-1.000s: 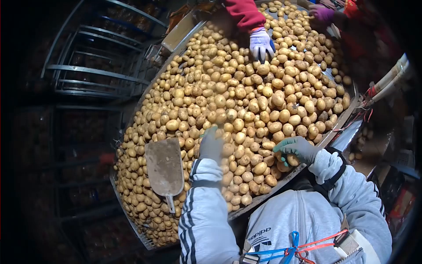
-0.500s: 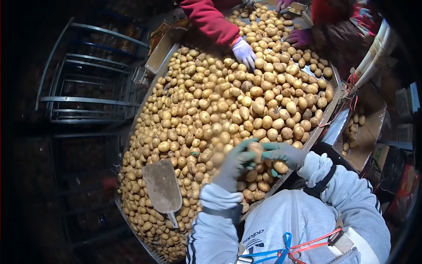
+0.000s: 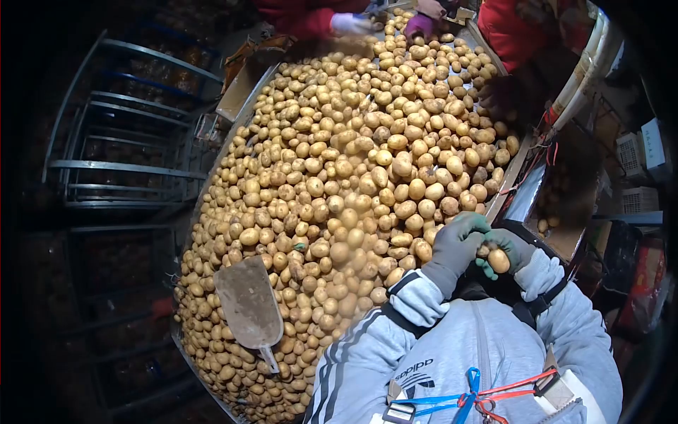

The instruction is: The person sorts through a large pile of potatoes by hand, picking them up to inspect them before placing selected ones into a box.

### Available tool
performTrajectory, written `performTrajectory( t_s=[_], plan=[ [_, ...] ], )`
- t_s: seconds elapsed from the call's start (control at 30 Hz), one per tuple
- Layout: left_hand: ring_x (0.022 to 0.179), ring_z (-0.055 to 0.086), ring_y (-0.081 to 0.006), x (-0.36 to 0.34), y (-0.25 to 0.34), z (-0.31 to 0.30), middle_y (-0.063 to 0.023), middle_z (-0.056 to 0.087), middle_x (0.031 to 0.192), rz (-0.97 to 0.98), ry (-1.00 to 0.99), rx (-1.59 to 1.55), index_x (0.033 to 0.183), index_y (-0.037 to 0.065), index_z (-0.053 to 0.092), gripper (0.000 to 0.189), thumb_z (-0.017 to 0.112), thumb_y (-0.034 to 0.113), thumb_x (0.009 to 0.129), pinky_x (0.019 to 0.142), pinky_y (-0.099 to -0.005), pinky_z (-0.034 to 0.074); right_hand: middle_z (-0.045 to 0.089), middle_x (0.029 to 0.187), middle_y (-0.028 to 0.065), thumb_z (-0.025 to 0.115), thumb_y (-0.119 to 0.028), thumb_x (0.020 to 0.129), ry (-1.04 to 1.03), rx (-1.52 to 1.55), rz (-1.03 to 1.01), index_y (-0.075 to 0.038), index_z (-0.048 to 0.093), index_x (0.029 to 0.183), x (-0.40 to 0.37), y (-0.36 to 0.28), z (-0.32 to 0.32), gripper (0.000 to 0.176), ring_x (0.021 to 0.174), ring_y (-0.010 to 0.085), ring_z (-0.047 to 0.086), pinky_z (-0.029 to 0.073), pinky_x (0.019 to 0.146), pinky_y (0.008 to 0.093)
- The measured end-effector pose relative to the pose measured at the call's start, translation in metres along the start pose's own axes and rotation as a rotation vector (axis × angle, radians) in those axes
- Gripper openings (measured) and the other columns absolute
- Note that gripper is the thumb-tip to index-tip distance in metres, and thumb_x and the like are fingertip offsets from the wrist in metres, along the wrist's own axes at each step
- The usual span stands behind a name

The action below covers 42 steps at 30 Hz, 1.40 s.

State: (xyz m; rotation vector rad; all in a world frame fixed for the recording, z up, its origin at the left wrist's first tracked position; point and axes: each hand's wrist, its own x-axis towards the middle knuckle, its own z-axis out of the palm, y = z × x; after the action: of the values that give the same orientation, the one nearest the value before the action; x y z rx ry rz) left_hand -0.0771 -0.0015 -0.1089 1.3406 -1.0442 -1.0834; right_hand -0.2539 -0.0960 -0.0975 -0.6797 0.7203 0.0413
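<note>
My left hand [image 3: 455, 247] and my right hand [image 3: 510, 249], both in grey-green gloves, are together at the near right edge of a large heap of potatoes [image 3: 339, 169]. One potato [image 3: 498, 261] shows in my right hand, its fingers curled round it. The fingers of my left hand are bent toward the right one, and whether they hold anything is hidden. A flat scoop [image 3: 248, 302] with a short handle lies on the heap at the lower left.
Across the heap, co-workers' gloved hands [image 3: 421, 27] reach among potatoes. Metal racks [image 3: 127, 166] stand at the left. An open cardboard box [image 3: 575, 219] with potatoes is at the right, beside the tray's edge [image 3: 510, 173]. White pipes [image 3: 583, 74] rise at the upper right.
Both my hands have moved right, off the heap toward its edge and my body. The co-worker's white-gloved hand has drawn back toward the far end.
</note>
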Motion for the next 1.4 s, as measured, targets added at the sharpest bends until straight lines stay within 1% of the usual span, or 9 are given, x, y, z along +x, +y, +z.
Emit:
performTrajectory(
  t_s=[0.17, 0.37, 0.47, 0.6, 0.67, 0.8, 1.07, 1.3, 1.4],
  plan=[
    [0.108, 0.063, -0.0143, -0.018, 0.050, -0.041, -0.0042, 0.067, 0.119, -0.297, 0.142, -0.061, 0.124, 0.009, 0.071, 0.030, 0.072, 0.010, 0.094, 0.092, -0.0283, 0.054, 0.068, 0.084, 0.0143, 0.063, -0.041, 0.101, 0.347, -0.157, -0.141, -0.003, 0.065, 0.102, -0.031, -0.019, -0.016, 0.038, 0.055, 0.0242, 0.066, 0.055, 0.045, 0.0348],
    [0.111, 0.064, -0.0180, -0.097, 0.036, -0.196, -0.0117, 0.067, 0.122, -0.440, 0.588, 0.194, 0.118, 0.007, 0.074, 0.028, 0.073, 0.015, 0.091, 0.095, -0.0309, 0.054, 0.070, 0.124, 0.0120, 0.066, -0.021, 0.102, 0.930, -0.662, -0.566, 0.001, 0.062, 0.138, -0.093, -0.070, -0.150, 0.042, 0.114, 0.0128, 0.064, 0.048, 0.102, 0.0255],
    [0.118, 0.065, -0.0317, -0.124, 0.020, -0.226, -0.0165, 0.064, 0.130, -0.430, 0.433, 0.765, 0.130, 0.008, 0.068, 0.045, 0.072, 0.024, 0.089, 0.101, -0.0405, 0.053, 0.067, 0.135, 0.0125, 0.068, -0.019, 0.101, 1.000, -0.721, -0.673, 0.002, 0.059, 0.144, -0.089, -0.073, -0.172, 0.048, 0.120, 0.0166, 0.063, 0.048, 0.105, 0.0281],
    [0.117, 0.064, -0.0416, -0.110, 0.004, -0.219, -0.0187, 0.061, 0.136, -0.557, 0.412, 1.007, 0.132, 0.012, 0.061, 0.047, 0.071, 0.026, 0.088, 0.098, -0.0495, 0.053, 0.070, 0.101, 0.0004, 0.067, -0.018, 0.101, 0.601, -0.376, -0.508, -0.005, 0.069, 0.131, -0.010, -0.060, -0.027, 0.033, 0.075, 0.0063, 0.064, 0.052, 0.066, 0.0210],
    [0.096, 0.072, -0.0357, -0.109, -0.001, -0.229, -0.0161, 0.069, 0.118, -0.543, 0.418, 1.000, 0.129, 0.010, 0.062, 0.045, 0.073, 0.023, 0.087, 0.083, -0.0456, 0.058, 0.070, 0.097, 0.0007, 0.070, -0.020, 0.100, 0.339, -0.332, -0.360, -0.004, 0.069, 0.129, 0.035, -0.038, 0.020, 0.034, 0.076, 0.0081, 0.065, 0.055, 0.070, 0.0226],
    [0.057, 0.056, -0.0072, -0.139, -0.003, -0.264, -0.0065, 0.071, 0.093, -0.490, 0.673, -0.162, 0.123, 0.005, 0.068, 0.032, 0.067, 0.018, 0.094, 0.046, -0.0196, 0.045, 0.073, 0.102, 0.0026, 0.074, -0.030, 0.096, -0.032, -0.583, -0.116, -0.004, 0.070, 0.128, 0.083, -0.008, 0.127, 0.042, 0.081, 0.0094, 0.067, 0.056, 0.071, 0.0251],
    [0.085, 0.074, -0.0304, -0.277, 0.074, -0.259, -0.0221, 0.071, 0.120, -0.170, 0.749, -0.823, 0.147, -0.002, 0.052, 0.062, 0.057, 0.041, 0.102, 0.060, -0.0368, 0.062, 0.067, 0.136, 0.0133, 0.073, -0.031, 0.091, -0.444, -1.261, -0.455, -0.013, 0.060, 0.143, 0.148, 0.075, 0.251, 0.056, 0.118, 0.0327, 0.069, 0.055, 0.100, 0.0414],
    [0.072, 0.064, -0.0133, -0.334, 0.079, -0.191, -0.0037, 0.065, 0.088, -0.576, 1.023, -0.354, 0.119, 0.002, 0.066, 0.022, 0.063, 0.015, 0.101, 0.063, -0.0243, 0.056, 0.073, 0.110, 0.0155, 0.073, -0.024, 0.089, -0.503, -1.505, -0.470, -0.012, 0.069, 0.122, 0.208, 0.070, 0.268, 0.036, 0.107, 0.0383, 0.071, 0.056, 0.088, 0.0476],
    [0.075, 0.062, -0.0120, -0.363, 0.047, -0.183, -0.0064, 0.067, 0.094, -0.601, 1.035, -0.388, 0.126, 0.001, 0.066, 0.036, 0.073, 0.020, 0.096, 0.060, -0.0249, 0.049, 0.074, 0.114, 0.0154, 0.073, -0.026, 0.090, -0.027, -1.257, -0.494, -0.013, 0.071, 0.124, 0.200, 0.029, 0.247, 0.036, 0.108, 0.0367, 0.071, 0.056, 0.092, 0.0456]
  ],
)
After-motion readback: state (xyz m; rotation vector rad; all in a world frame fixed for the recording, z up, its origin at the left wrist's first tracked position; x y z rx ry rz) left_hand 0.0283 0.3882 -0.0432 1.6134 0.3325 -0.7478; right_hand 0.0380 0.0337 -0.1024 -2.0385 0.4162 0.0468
